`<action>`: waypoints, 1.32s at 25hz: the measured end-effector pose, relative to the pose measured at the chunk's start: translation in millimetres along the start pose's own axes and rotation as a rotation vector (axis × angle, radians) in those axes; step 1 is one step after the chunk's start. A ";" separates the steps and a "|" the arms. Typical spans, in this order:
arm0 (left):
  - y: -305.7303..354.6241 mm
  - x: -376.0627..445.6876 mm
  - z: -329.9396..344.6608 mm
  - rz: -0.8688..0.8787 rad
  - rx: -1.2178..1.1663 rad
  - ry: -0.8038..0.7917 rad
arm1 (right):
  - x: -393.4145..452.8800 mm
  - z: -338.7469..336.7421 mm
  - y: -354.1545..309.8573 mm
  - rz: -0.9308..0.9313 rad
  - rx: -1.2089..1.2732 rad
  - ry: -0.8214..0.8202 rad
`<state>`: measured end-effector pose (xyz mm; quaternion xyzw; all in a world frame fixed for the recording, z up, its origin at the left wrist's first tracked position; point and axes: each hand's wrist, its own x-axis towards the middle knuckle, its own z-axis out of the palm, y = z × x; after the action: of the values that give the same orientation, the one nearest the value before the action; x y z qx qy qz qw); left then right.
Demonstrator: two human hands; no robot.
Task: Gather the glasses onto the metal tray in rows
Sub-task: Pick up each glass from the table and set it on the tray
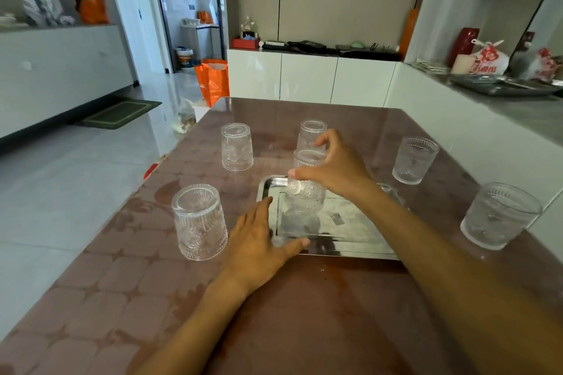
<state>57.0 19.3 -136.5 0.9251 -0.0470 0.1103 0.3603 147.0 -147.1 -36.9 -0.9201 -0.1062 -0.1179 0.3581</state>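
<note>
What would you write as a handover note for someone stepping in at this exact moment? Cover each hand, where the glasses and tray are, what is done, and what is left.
Right hand: grips one upside-down glass near its top, over the far-left part of the metal tray; whether it has touched down is unclear.
Left hand: flat on the tray's near-left edge, steadying it, holding nothing.
Glasses off the tray, on the table: near left, far left, far centre, far right, near right.
Done: at most one glass is placed.
Left: set this one down, then bring in the other five in rows.
</note>
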 end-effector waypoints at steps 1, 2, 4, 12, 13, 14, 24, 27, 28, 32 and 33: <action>-0.7 0.8 0.7 0.004 -0.007 0.002 | 1.5 13.9 3.0 -0.014 -0.047 0.016; -1.5 1.2 1.7 0.005 -0.003 0.004 | 1.7 25.6 5.2 -0.027 -0.066 0.036; -3.1 1.1 3.7 0.008 0.007 0.005 | 1.2 40.9 9.4 -0.055 -0.038 0.051; -13.8 5.2 11.8 0.022 0.050 0.045 | -2.5 68.5 12.7 -0.118 0.037 0.108; -12.0 4.3 10.4 0.016 0.051 0.029 | -2.1 70.1 11.8 -0.113 0.036 0.100; -8.3 2.9 8.0 0.008 0.048 0.014 | -3.1 70.5 11.1 -0.109 0.024 0.072; -29.8 -39.1 -78.6 0.012 0.120 0.682 | -100.2 31.1 20.7 -0.182 0.186 -0.026; -39.9 -31.7 -81.4 -0.287 -0.278 0.319 | -110.9 31.3 1.6 -0.196 0.267 -0.097; -43.8 -28.6 -80.9 -0.315 -0.349 0.276 | -113.6 31.6 -5.5 -0.184 0.315 -0.118; -30.4 -31.9 -80.1 -0.130 -0.340 0.320 | -126.3 34.9 -24.7 -0.183 0.456 -0.242; -15.1 -33.2 -76.6 -0.016 -0.371 0.297 | -127.1 35.4 -27.9 -0.191 0.486 -0.241</action>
<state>14.2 82.6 -99.5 0.8171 -0.0058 0.2318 0.5278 23.5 -116.8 -81.8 -0.8005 -0.2594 -0.0117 0.5402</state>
